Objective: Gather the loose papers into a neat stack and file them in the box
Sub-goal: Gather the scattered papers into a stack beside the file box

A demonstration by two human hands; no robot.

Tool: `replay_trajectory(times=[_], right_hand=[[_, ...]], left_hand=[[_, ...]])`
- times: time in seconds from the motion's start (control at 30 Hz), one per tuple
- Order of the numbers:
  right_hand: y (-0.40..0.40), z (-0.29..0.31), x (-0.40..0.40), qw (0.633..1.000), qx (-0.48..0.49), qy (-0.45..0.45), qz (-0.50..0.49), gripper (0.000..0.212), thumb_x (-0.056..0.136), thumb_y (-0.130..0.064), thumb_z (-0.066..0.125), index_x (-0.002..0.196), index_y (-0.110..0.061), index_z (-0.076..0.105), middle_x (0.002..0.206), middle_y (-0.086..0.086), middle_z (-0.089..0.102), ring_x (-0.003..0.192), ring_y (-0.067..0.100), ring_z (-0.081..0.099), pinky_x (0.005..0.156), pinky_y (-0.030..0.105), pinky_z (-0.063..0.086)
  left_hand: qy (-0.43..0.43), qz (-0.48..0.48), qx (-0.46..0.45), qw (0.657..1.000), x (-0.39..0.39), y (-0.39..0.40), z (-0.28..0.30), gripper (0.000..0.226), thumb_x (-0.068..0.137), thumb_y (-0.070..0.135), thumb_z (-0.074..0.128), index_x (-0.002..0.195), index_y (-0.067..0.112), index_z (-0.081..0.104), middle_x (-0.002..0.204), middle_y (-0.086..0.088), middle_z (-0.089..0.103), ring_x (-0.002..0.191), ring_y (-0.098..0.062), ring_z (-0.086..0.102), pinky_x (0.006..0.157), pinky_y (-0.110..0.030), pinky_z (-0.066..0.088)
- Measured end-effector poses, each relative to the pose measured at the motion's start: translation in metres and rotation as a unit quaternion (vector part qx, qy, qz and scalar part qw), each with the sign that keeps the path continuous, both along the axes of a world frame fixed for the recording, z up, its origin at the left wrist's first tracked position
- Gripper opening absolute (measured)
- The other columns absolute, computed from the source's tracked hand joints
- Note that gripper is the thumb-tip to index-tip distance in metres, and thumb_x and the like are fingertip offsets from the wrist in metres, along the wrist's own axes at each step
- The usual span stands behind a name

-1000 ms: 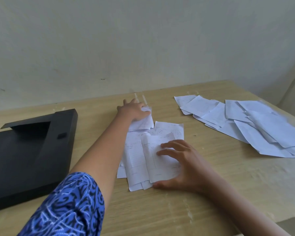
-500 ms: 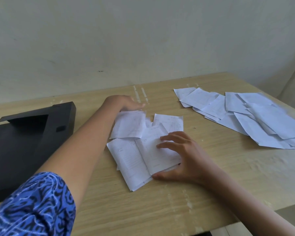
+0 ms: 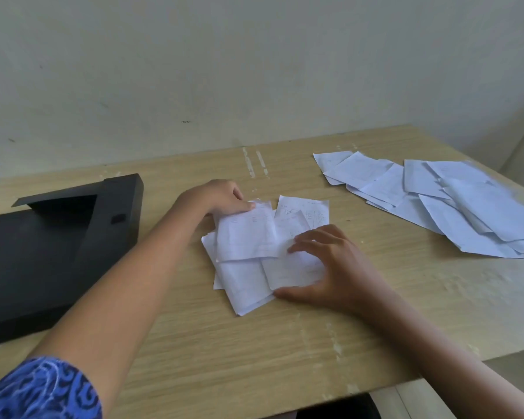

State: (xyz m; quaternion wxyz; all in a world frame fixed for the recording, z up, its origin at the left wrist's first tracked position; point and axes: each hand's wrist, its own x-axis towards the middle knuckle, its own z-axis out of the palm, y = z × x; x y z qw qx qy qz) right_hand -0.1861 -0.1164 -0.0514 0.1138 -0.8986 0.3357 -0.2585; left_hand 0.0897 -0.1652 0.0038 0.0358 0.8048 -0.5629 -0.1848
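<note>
A small pile of white printed papers (image 3: pixel 248 276) lies in the middle of the wooden table (image 3: pixel 285 352). My left hand (image 3: pixel 221 196) pinches the far edge of one sheet (image 3: pixel 245 234), which lies on top of the pile. My right hand (image 3: pixel 330 267) rests spread on the pile's right side, fingers pressing the sheets flat. A second, wider spread of loose papers (image 3: pixel 454 204) covers the table's far right. The black file box (image 3: pixel 43 255) lies on the left of the table, its opening facing up.
A pale wall (image 3: pixel 254 71) runs along the far edge of the table. The table's near edge cuts diagonally across the lower right, with floor (image 3: pixel 511 376) beyond it. My patterned blue sleeve (image 3: pixel 40 391) fills the lower left corner.
My left hand has pulled a sheet from the far side back onto the pile. The right hand has stayed pressed on the pile, which has shifted slightly.
</note>
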Motion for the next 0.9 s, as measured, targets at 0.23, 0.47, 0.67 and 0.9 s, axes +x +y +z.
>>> replay_trajectory(times=[0.23,0.47,0.67,0.9], right_hand=[[-0.002,0.002,-0.004,0.997,0.013,-0.037,-0.072,0.089,0.061,-0.086,0.063,0.126,-0.025,0.063,0.13,-0.012,0.058,0.131,0.013,0.041,0.107,0.029,0.039],[-0.023,0.008,0.013,0.948,0.217,-0.117,-0.201,0.052,0.1,-0.05,0.015,0.095,-0.019,0.055,0.108,0.002,0.063,0.118,0.028,0.053,0.116,0.054,0.026],[-0.02,0.028,0.033,0.937,0.293,-0.155,-0.109,0.05,0.108,-0.033,0.016,0.128,-0.011,0.056,0.132,0.003,0.058,0.13,0.021,0.045,0.12,0.042,0.012],[-0.018,0.018,0.032,0.947,0.255,-0.146,-0.129,0.045,0.103,-0.046,0.03,0.122,-0.018,0.059,0.124,0.004,0.065,0.119,0.026,0.056,0.105,0.046,0.039]], left_hand=[[0.028,0.093,-0.221,0.971,-0.028,0.058,-0.016,0.055,0.096,0.061,0.044,0.142,0.031,0.047,0.142,-0.007,0.048,0.133,-0.034,0.04,0.106,-0.041,0.037],[0.103,0.169,-0.257,0.946,-0.083,0.103,-0.06,0.064,0.099,0.05,0.046,0.152,0.016,0.034,0.156,-0.015,0.036,0.142,-0.033,0.03,0.118,-0.045,0.024],[0.151,0.045,-0.241,0.957,-0.083,0.088,-0.066,0.067,0.099,0.046,0.038,0.16,0.028,0.018,0.169,0.002,0.012,0.154,-0.028,0.016,0.124,-0.046,0.016],[0.214,0.075,-0.259,0.939,-0.075,0.095,-0.06,0.074,0.092,0.047,0.051,0.159,0.027,0.025,0.166,0.005,0.02,0.153,-0.015,0.022,0.122,-0.041,0.026]])
